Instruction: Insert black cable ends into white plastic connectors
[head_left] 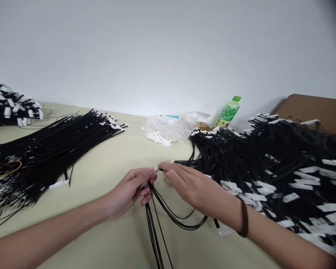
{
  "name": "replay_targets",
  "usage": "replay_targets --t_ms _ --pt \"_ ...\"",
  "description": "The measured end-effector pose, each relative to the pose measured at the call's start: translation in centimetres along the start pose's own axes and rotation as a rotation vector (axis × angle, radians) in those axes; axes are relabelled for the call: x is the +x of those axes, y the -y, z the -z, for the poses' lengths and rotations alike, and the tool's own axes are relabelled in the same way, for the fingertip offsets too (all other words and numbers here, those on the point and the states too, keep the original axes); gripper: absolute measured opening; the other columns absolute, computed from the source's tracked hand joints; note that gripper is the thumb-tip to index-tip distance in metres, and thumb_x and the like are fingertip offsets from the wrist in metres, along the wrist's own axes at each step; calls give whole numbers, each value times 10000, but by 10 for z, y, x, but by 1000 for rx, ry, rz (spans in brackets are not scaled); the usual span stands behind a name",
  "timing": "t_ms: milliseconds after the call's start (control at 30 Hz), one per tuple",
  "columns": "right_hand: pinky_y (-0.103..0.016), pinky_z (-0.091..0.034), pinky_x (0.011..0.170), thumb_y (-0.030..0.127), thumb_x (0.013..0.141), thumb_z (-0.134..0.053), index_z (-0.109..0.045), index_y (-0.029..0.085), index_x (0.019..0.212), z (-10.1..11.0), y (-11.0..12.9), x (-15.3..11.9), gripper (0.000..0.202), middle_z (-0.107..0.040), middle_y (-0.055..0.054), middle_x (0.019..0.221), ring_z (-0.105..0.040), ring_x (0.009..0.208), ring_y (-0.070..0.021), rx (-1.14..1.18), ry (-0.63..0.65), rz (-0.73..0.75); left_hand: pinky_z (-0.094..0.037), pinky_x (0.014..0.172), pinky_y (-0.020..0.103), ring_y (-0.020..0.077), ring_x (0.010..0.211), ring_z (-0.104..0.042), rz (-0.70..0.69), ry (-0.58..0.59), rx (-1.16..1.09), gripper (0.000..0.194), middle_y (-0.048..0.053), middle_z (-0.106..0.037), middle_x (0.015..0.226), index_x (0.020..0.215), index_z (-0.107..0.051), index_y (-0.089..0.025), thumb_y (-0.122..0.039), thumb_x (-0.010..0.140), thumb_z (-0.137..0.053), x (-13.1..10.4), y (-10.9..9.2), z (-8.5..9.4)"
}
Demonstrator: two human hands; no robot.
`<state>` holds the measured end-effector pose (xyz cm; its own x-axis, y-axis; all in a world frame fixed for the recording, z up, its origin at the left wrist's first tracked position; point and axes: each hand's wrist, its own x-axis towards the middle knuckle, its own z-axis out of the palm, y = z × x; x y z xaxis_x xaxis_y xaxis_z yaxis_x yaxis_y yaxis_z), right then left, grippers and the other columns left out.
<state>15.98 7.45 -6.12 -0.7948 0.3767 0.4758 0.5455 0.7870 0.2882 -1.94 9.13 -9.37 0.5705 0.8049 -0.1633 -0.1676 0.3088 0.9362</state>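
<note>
Near the middle of the table, my left hand point(138, 183) is closed round a white connector point(156, 170), pinched between thumb and fingers. Thin black cables point(154, 235) hang down from that hand, and some loop across to the right. My right hand point(184, 183) reaches over from the right, its fingertips at the connector's far end on the black wires. What lies under its bent fingers is mostly hidden, though they look pinched together. Just behind this hand, more black wires point(187, 163) with white ends run toward the right pile.
A large bundle of black cables point(56, 138) with white ends lies left, another bundle point(14, 106) behind it. A clear bag of white connectors point(168, 130) sits at the back beside a leaning green-capped bottle point(227, 112). Piled cables point(268, 157) and a cardboard box point(316, 112) occupy the right.
</note>
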Motion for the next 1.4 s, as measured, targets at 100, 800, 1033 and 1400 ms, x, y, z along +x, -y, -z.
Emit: replay_targets --t_ms 100,800,1033,1400 --pt "-304 -514 721 16 852 -274 -473 85 836 3 -1 0 211 -578 -146 930 -559 920 -187 -11 3 40 -272 397 188 48 387 -297 10 -2 -1 309 -76 -302 449 635 -458 -161 -427 792 -467 0 0 0" --pt "-291 -486 729 71 873 -340 -423 132 910 -3 -3 -7 110 -539 -115 1024 -546 879 -154 247 81 -87 -273 390 175 47 402 -254 26 109 25 293 -75 -279 455 646 -454 -158 -399 814 -443 0 0 1" --pt "-324 -472 799 74 865 -348 -458 129 956 1 -6 -2 153 -531 -119 1079 -516 971 -172 228 86 -96 -296 411 194 64 408 -374 10 61 4 297 -60 -379 437 664 -473 -159 -424 797 -463 1 3 2" --pt "-338 -354 999 106 878 -392 -572 149 970 25 16 0 207 -569 -50 1111 -391 1167 -147 373 70 147 -305 415 193 65 447 -431 -34 31 -71 284 -39 -448 515 688 -499 -143 -413 775 -509 4 5 4"
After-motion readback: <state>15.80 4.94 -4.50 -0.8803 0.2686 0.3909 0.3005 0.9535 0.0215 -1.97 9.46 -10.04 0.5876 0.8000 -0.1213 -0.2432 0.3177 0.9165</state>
